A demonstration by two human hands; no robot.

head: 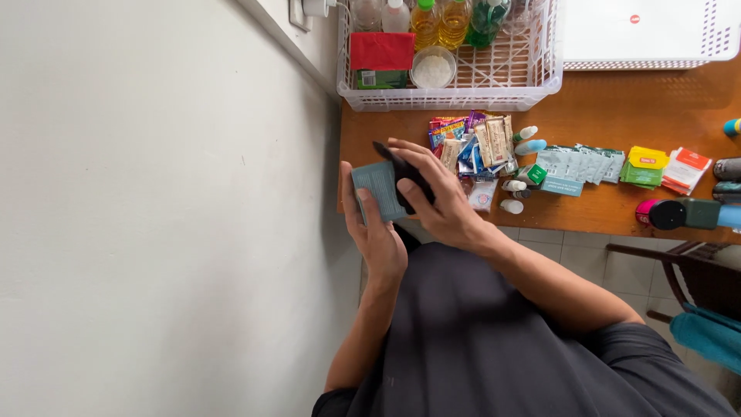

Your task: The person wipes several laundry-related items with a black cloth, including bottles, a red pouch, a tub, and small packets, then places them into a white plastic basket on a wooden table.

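My left hand (376,232) holds a flat grey-blue packet (377,189) upright near the wooden table's (610,116) left end, fingers wrapped round its lower edge. My right hand (436,193) grips a small black device (405,171) and presses it against the packet's right side. Just beyond the hands lies a heap of colourful sachets (475,147) with small white bottles (512,185) beside it.
A white plastic basket (451,96) at the table's far edge holds bottles, a red packet and a round tub. A row of pale green sachets (579,162), green and red packets (664,168) and a pink-and-green object (679,214) lie to the right. A white wall is at left.
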